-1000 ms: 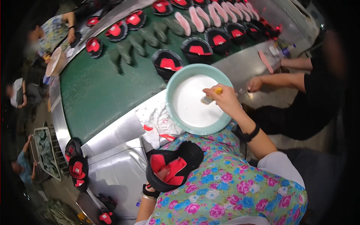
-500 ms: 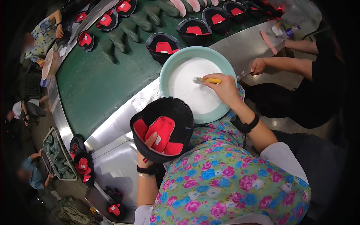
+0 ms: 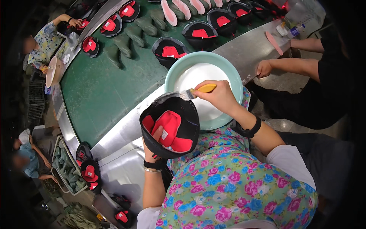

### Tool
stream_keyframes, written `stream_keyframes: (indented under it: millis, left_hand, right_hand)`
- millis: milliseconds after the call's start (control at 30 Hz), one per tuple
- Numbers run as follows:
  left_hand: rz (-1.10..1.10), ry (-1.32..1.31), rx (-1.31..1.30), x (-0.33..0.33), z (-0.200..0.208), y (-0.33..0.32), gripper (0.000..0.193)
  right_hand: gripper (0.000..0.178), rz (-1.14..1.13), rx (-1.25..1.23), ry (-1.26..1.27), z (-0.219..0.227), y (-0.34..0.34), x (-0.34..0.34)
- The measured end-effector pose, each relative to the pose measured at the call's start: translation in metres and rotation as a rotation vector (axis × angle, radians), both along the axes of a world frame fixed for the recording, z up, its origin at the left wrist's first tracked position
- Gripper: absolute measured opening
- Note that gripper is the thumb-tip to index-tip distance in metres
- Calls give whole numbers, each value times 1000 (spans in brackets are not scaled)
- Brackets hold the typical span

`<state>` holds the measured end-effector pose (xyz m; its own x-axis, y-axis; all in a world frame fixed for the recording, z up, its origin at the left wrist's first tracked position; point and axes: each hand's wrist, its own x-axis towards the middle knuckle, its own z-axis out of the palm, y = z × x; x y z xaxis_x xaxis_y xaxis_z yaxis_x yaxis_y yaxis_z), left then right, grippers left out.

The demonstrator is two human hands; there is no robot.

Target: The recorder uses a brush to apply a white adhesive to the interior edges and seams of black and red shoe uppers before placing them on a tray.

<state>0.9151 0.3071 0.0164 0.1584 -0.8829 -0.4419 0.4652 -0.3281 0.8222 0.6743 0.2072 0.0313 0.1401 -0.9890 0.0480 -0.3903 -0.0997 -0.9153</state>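
My left hand (image 3: 149, 153) grips a black shoe upper (image 3: 190, 124) with red lining, its thumb inside against the red tongue and its fingers beneath. The upper's open edge faces up and away from me. Between the fingers of my right hand (image 3: 221, 98) is a paintbrush (image 3: 206, 88) with a yellow handle. Its pale bristles touch the top right edge of the upper, where a greyish wet-looking band runs along the rim. Just beyond, partly behind the upper and right hand, stands a mint-green basin (image 3: 235, 74) of white liquid.
A green conveyor belt (image 3: 95, 103) with metal edges carries black-and-red uppers (image 3: 200, 38), dark green foot-shaped lasts (image 3: 133, 36) and pink insoles (image 3: 169, 13). A co-worker's arm (image 3: 286, 65) is close on the right. More people work at left, near a crate of lasts (image 3: 68, 168).
My right hand has brought the brush from over the white liquid to the upper's edge. The upper has shifted slightly right. Across the belt, a co-worker's hand has reached to another upper.
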Motion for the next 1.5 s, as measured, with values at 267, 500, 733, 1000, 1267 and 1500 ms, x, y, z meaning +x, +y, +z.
stream_keyframes:
  millis: [267, 500, 733, 1000, 1267, 1500]
  left_hand:
    - [50, -151, -142, 22, -14, -9, 34]
    - [111, -223, -203, 38, -20, -8, 35]
    - [106, 140, -108, 47, -12, 3, 33]
    - [34, 286, -60, 63, -45, 34, 30]
    - [58, 554, -32, 82, -57, 25, 22]
    - [-176, 480, -311, 42, -9, 18, 35]
  right_hand:
    - [29, 37, 337, -13, 22, 25, 7]
    - [17, 361, 383, -191, 64, 34, 12]
    - [13, 389, 286, -121, 41, -7, 7]
    - [14, 376, 171, 103, 41, -36, 27]
    - [19, 308, -32, -94, 59, -15, 48]
    - [21, 909, -75, -278, 92, 2, 106]
